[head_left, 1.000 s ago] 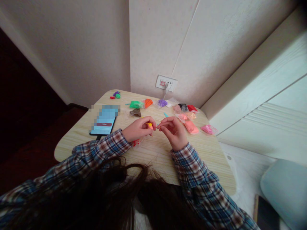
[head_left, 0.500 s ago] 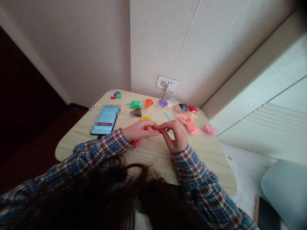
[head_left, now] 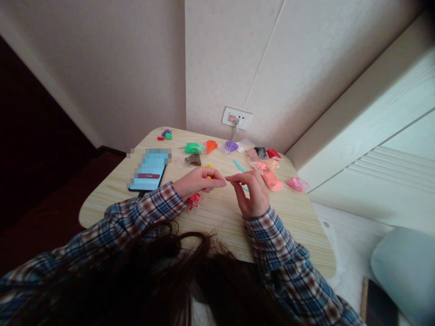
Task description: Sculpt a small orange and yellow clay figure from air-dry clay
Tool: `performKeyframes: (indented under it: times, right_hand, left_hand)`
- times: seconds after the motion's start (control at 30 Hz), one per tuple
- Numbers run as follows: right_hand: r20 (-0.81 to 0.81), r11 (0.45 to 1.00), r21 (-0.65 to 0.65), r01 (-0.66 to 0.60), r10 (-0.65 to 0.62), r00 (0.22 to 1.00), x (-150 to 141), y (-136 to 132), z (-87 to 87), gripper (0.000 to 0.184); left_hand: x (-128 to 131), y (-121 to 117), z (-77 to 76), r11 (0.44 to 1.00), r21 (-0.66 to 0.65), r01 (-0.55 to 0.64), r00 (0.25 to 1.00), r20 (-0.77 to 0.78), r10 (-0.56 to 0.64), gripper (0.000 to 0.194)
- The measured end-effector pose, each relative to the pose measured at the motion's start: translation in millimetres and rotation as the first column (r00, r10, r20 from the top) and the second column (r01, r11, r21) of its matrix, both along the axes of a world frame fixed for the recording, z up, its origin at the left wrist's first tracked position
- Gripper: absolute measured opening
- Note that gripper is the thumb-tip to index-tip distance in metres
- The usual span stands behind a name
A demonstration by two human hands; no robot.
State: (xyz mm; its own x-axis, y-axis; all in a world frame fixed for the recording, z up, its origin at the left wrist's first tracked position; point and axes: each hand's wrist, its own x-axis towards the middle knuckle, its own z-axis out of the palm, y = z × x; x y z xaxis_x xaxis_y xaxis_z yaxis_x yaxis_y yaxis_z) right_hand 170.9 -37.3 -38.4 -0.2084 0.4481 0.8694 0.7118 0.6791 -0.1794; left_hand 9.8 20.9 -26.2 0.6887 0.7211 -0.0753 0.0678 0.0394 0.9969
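Observation:
Above the middle of the table, my left hand [head_left: 199,182] is closed, thumb and forefinger pressed together. Between its fingers shows a bit of an orange lump of modelling clay [head_left: 209,177], mostly hidden. Close by on the right is my right hand [head_left: 254,194], its thumb and fingers curled in a pinch near the left fingertips. Whatever it pinches is too small to make out. Beneath the left wrist lies a clear bag with red bits [head_left: 194,201]. Yellow clay [head_left: 208,167] peeks out behind the left hand, and a light blue tool [head_left: 238,165] lies behind the right.
Bags of green [head_left: 194,148], orange [head_left: 211,146], brown [head_left: 193,159] and purple clay [head_left: 231,146] lie at the back. Salmon [head_left: 273,180] and pink bags [head_left: 297,183] are at the right. A phone [head_left: 148,172] lies left; small clay shapes [head_left: 167,135] sit behind it.
My hands have drawn slightly apart, leaving a small gap between fingertips that were touching. The right hand has shifted a little to the right.

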Motion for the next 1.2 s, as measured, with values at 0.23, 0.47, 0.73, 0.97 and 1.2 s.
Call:
performKeyframes:
  times: [0.23,0.47,0.73,0.97,1.2]
  right_hand:
    - [-0.196,0.993,-0.112,0.035,-0.056,0.979,2.2,0.2,-3.2,0.012]
    - [-0.169,0.984,-0.167,0.063,-0.092,0.981,0.4,1.3,-3.5,0.015]
    - [-0.165,0.955,-0.292,0.052,-0.104,0.981,0.6,6.4,-7.0,0.017]
    - [-0.188,0.947,-0.322,-0.01,-0.054,0.981,0.2,7.4,-6.1,0.011]
    - [-0.144,0.928,-0.372,0.029,-0.089,0.986,-0.1,5.3,-5.7,0.006]
  left_hand:
    - [-2.5,0.0,2.7,0.981,0.189,0.048,0.998,-0.037,-0.042,0.02]
    - [-2.6,0.2,0.4,0.857,0.514,-0.022,0.979,-0.164,0.124,0.018]
    - [-3.5,1.8,-7.4,0.671,0.741,0.027,0.955,-0.219,0.203,0.008]
    - [-1.5,1.8,-6.9,0.606,0.791,0.084,0.916,-0.3,0.266,0.01]
    - [1.9,0.0,-8.1,0.487,0.848,0.208,0.858,-0.397,0.325,0.009]
